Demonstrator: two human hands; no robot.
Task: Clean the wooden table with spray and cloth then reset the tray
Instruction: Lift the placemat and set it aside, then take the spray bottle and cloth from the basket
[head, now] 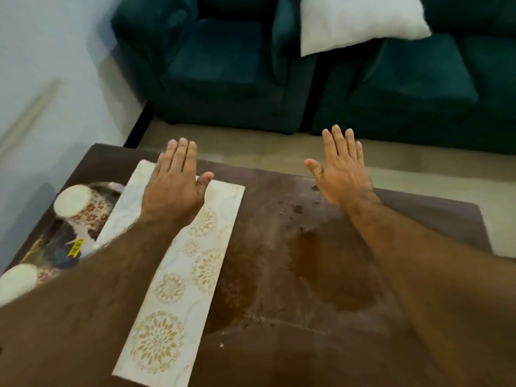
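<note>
Both hands are held out flat over the brown bench (279,247), palms down. The left hand (174,188) has straight fingers (181,155) and holds nothing; it is over the far end of a long white runner (178,275) with gold flower rings. I cannot tell if it touches the runner. The right hand (342,174) has its fingers spread wide and holds nothing. It is over the bare wood, which looks wet and spotty in the middle. The tray (55,244) sits at the left side of the bench, just beside the runner. Two cups (79,203) stand upside down on it. Green sofas (223,65) and a white pillow (360,20) are behind.
</note>
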